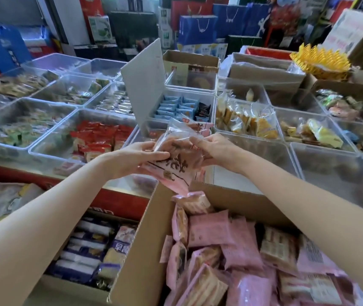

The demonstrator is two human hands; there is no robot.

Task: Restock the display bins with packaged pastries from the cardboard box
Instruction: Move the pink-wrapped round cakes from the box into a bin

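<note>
An open cardboard box [136, 246] at the bottom centre holds several pink packaged pastries [211, 233]. Both hands hold a small stack of the pink and clear pastry packs [176, 166] above the box's far edge. My left hand [132, 160] grips the stack from the left, thumb on top. My right hand [213, 149] pinches its upper right side. Just beyond the hands lies a clear display bin [145, 131] with a few of the same packs at its far end. A white card divider [145, 82] stands tilted behind it.
Clear plastic bins cover the table: red packs [96, 138] to the left, blue packs [176, 107] beyond, yellow pastries [246, 120] to the right, a near-empty bin [335, 164] at right. A second box of purple packs [92, 248] sits lower left. Gift bags line the back.
</note>
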